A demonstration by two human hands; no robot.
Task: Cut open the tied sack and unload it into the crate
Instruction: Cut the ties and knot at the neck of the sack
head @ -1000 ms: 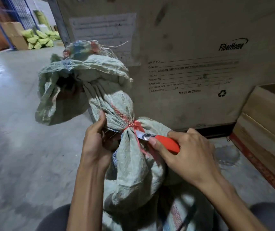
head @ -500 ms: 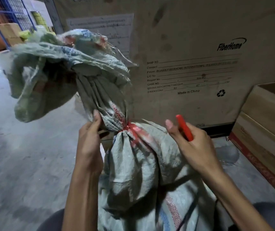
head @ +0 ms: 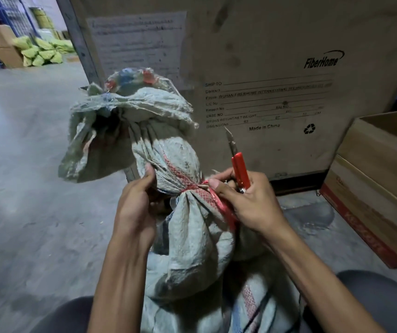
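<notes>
A grey-green woven sack (head: pixel 192 248) stands between my knees, its neck bunched and bound by a red tie (head: pixel 219 200). My left hand (head: pixel 136 207) grips the neck just left of the tie. My right hand (head: pixel 248 203) holds a red-handled utility knife (head: pixel 239 168) with the blade pointing up, and its fingertips pinch the red tie at the knot. The sack's loose top (head: pixel 120 126) flops over to the left above the neck.
A large cardboard carton (head: pixel 276 68) with printed shipping text stands right behind the sack. An open cardboard box (head: pixel 382 183) sits on the floor at the right. Yellow-green sacks (head: pixel 41 52) and boxes lie far back left. Grey concrete floor (head: pixel 29 188) spreads to the left.
My right hand drew the knife away from the tie, turned the blade upward, and came back with its fingertips on the red tie. The sack's floppy top swung left, then settled.
</notes>
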